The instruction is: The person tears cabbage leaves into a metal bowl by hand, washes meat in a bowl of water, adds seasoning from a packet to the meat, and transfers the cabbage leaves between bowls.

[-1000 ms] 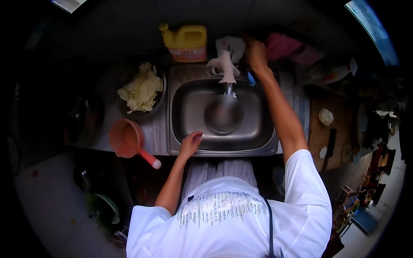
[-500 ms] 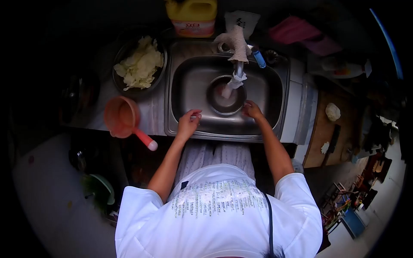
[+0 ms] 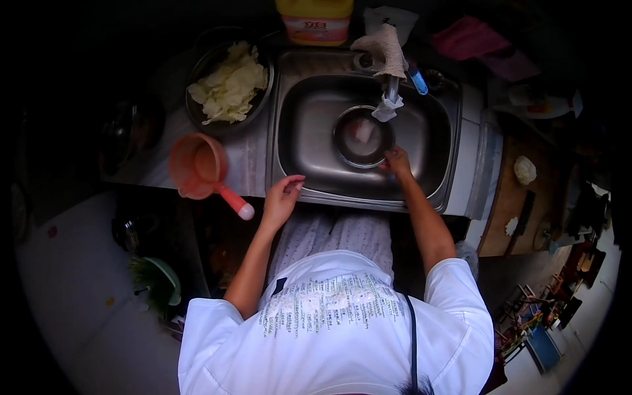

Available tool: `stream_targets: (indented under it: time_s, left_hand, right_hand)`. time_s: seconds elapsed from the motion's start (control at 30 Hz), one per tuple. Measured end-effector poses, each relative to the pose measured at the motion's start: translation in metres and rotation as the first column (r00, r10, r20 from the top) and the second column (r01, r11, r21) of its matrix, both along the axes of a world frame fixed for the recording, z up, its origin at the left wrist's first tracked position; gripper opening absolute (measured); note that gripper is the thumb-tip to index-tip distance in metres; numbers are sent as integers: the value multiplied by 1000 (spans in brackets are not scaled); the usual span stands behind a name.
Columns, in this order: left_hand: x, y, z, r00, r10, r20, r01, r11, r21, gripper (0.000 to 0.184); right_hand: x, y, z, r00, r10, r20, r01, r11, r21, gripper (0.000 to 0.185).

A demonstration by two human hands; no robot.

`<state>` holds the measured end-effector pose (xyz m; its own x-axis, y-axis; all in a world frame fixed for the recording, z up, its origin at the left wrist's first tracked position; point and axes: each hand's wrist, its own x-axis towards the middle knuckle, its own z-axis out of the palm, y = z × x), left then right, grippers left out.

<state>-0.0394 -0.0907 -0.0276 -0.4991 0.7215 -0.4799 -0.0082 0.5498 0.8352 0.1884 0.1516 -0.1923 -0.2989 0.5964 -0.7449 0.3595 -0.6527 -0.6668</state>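
Observation:
A round metal bowl (image 3: 345,152) sits inside the stainless-steel sink (image 3: 306,148), with a pale pinkish lump (image 3: 363,131) in it that I cannot name. My right hand (image 3: 397,160) pinches the bowl's near right rim. Over the sink's front left edge, my left hand (image 3: 282,201) is loosely curled, fingers apart, holding nothing. Above and right of the bowl is the faucet (image 3: 393,85), wrapped in cloth, with a white wrapping (image 3: 387,108) around its spout. No stream shows between spout and bowl.
Left of the sink are a bowl of pale leaf pieces (image 3: 232,85) and an orange dipper (image 3: 197,166), its handle past the counter edge. A yellow jug (image 3: 316,26) stands behind. On the right, a wooden board (image 3: 507,197) bears a dark knife (image 3: 525,214) and a whitish lump (image 3: 525,170).
The whole view has shifted. A whitish streak linking spout and bowl is gone. The bowl now sits slightly farther left of the spout, and my left hand has drawn back toward the sink's front edge.

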Motion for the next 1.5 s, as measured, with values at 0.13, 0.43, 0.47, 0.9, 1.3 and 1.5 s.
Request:
stream_targets:
  time_s: [0.13, 0.43, 0.47, 0.9, 1.3, 1.5]
  left_hand:
    - [0, -6, 6, 999, 29, 35, -31, 998, 53, 19]
    - [0, -19, 27, 995, 36, 94, -49, 990, 135, 22]
    - [0, -23, 32, 994, 43, 98, -57, 988, 144, 22]
    - [11, -236, 61, 550, 78, 831, -449, 867, 216, 53]
    - [231, -580, -107, 813, 582, -28, -537, 729, -424, 29]
    - [316, -647, -151, 441, 890, 119, -700, 424, -575, 25]
  right_hand:
    - [3, 3, 3, 997, 70, -39, -68, 995, 69, 23]
    - [-10, -8, 91, 996, 75, -43, -70, 991, 110, 14]
    - [-11, -10, 101, 995, 96, -29, -92, 989, 113, 12]
    - [-35, -87, 244, 918, 393, -42, -376, 901, 219, 21]
    - [-99, -238, 316, 686, 721, -101, -692, 689, 214, 19]
    - [-158, -332, 298, 529, 841, -116, -810, 541, 229, 19]
